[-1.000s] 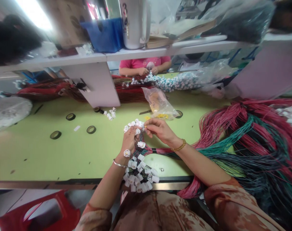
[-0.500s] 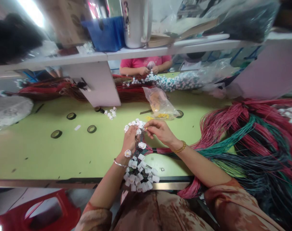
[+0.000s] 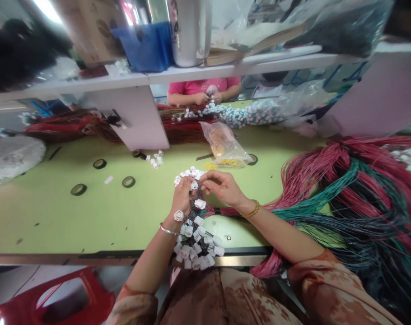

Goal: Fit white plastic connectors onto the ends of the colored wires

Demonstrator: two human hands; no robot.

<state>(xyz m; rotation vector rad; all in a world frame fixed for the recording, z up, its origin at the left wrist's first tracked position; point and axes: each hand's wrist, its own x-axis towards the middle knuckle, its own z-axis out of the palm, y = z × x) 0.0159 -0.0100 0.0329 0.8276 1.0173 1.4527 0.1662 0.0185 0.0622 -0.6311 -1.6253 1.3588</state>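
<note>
My left hand (image 3: 182, 196) is closed on a white connector (image 3: 193, 185) and the dark wires by it. At its right, my right hand (image 3: 222, 185) has thumb and forefinger pinched against that connector; whatever lies between those fingertips is too small to make out. More white connectors (image 3: 195, 250) on wires hang below my hands at the table's front edge, and others fan out just behind my left fingers. A bundle of pink, green and black wires (image 3: 303, 198) runs off to the right under my right forearm.
Black tape rolls (image 3: 128, 181) lie left on the green table (image 3: 56, 216). Behind my hands are a clear bag (image 3: 222, 142) and small yellow pieces (image 3: 210, 166). A shelf (image 3: 259, 65) crosses above; a person in pink (image 3: 200, 88) works beyond it.
My right hand has shifted slightly left, and its fingertips are now against the connector in my left hand. The yellow bit seen at the fingertips before no longer shows.
</note>
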